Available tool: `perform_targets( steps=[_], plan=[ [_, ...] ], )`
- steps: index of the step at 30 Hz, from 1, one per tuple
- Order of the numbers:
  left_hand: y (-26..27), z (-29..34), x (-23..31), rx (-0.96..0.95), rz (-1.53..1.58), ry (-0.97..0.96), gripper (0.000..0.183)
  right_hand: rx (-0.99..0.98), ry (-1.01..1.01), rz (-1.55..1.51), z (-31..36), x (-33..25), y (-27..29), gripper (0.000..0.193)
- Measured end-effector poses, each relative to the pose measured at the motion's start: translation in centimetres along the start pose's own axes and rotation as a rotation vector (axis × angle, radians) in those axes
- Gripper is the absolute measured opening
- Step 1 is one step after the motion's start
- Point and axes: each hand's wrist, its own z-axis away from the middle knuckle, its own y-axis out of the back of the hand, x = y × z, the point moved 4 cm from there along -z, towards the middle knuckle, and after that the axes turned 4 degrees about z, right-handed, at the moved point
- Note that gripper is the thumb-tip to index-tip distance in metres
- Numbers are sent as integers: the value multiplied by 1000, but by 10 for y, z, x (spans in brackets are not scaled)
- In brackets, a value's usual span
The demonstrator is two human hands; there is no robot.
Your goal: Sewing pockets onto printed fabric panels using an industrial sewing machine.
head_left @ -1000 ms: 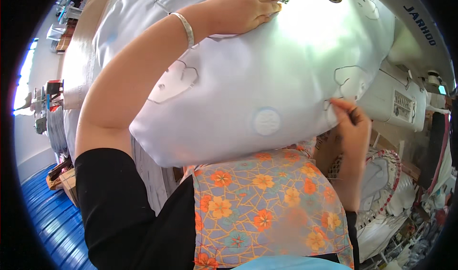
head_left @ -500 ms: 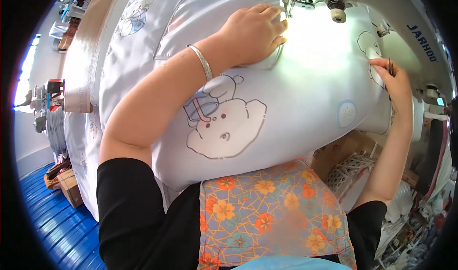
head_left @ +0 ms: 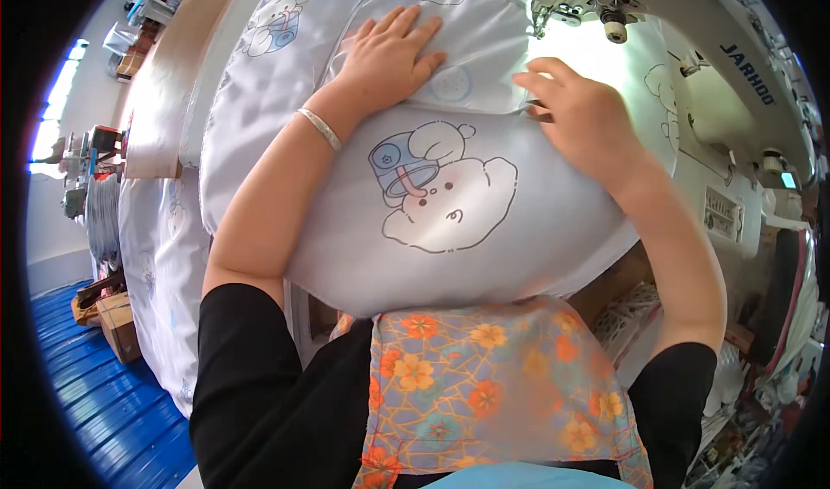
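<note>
A large white satiny fabric printed with cartoon puppies spreads over the sewing machine bed and hangs towards my lap. Sewn on it is a rounded panel with a raised edge. My left hand lies on this panel with its fingers spread. My right hand is bent over the panel's lower right corner, just below the lit presser foot. Its fingers are curled round a small dark pointed tool, mostly hidden in the grip; its exact kind does not show.
The sewing machine arches across the upper right, its lamp shining on the cloth. Left of the fabric stand a wooden board and a cardboard box over a blue ribbed floor. A white basket sits below the machine bed.
My left hand has moved left, away from the presser foot, onto the panel. My right hand has come in from the fabric's right edge to the panel corner. The fabric has shifted slightly right.
</note>
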Motion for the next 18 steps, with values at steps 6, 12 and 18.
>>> perform_targets(
  steps=[6,12,18],
  plan=[
    [3,-9,-11,-83,95,-83,59,-14,-43,121,7,-8,-20,27],
    [-13,-37,-30,6,37,122,62,134,-50,94,22,-14,-23,26],
    [-6,-28,-22,12,19,151,65,157,-111,70,30,-17,-23,26]
  ],
)
